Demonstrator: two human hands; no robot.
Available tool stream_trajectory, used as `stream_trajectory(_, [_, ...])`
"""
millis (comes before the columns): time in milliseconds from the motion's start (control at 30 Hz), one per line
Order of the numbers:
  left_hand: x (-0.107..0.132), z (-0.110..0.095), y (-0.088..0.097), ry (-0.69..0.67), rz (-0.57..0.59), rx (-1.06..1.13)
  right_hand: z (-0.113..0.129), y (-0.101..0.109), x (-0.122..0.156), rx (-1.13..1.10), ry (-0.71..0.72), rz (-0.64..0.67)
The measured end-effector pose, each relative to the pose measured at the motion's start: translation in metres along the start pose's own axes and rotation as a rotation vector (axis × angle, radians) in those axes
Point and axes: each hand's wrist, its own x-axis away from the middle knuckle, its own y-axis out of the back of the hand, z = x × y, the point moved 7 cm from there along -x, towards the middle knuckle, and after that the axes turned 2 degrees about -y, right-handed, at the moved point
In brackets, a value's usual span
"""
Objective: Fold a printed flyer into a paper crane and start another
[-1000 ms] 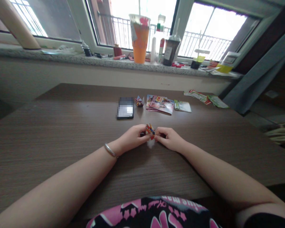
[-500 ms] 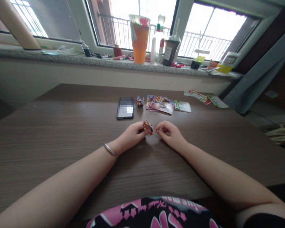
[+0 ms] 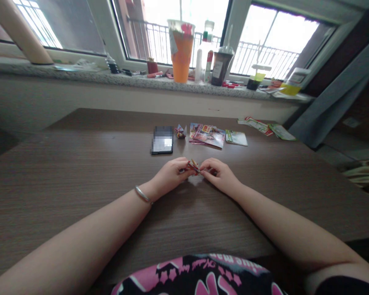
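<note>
**Item 1:** small folded paper piece (image 3: 192, 166), qty 1, multicoloured print. Loc: pinched between your two hands, just above the counter (image 3: 80, 172), straight in front of you.

**Hands:**
- Your left hand (image 3: 171, 175): fingertips closed on the piece's left side. Bracelet (image 3: 142, 195) on that wrist, qty 1.
- Your right hand (image 3: 220, 176): fingertips closed on the piece's right side, other fingers curled in.

**Beyond the hands:**
- Phone (image 3: 162, 140), qty 1, lying flat.
- Second folded piece (image 3: 180, 131), qty 1, just right of the phone.
- Printed sheets (image 3: 207, 134), overlapped, at least 2; exact no. can't tell.
- Pale card (image 3: 236, 137), qty 1, beside the sheets.

**Far right of the hands:** leaflets (image 3: 256, 124), qty 2.

**Windowsill (image 3: 80, 76), well beyond the hands:**
- Orange cup (image 3: 181, 51), qty 1.
- Dark cup (image 3: 220, 63), qty 1.
- Bottles (image 3: 203, 53), approx 2.
- Small clutter, too small to count.

**Risks (judgement):**
- The piece is tiny and both grips sit on its edges. Pull apart too hard and the paper prob tears, or a crease opens.
- Slacken one side and it likely drops to the counter.
</note>
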Motion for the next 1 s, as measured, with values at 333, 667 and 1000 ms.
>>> stream_trajectory(333, [-0.001,-0.006,-0.003,-0.008,0.053,-0.125,0.001,-0.004,0.0,0.024,0.011,0.005])
stream_trajectory(667, [0.0,-0.01,-0.001,0.055,0.049,-0.097,0.009,0.002,0.002,0.106,0.041,-0.094])
stream_trajectory(1000, [0.002,-0.007,0.002,0.124,-0.079,0.153,0.017,0.002,0.002,0.219,0.125,-0.087])
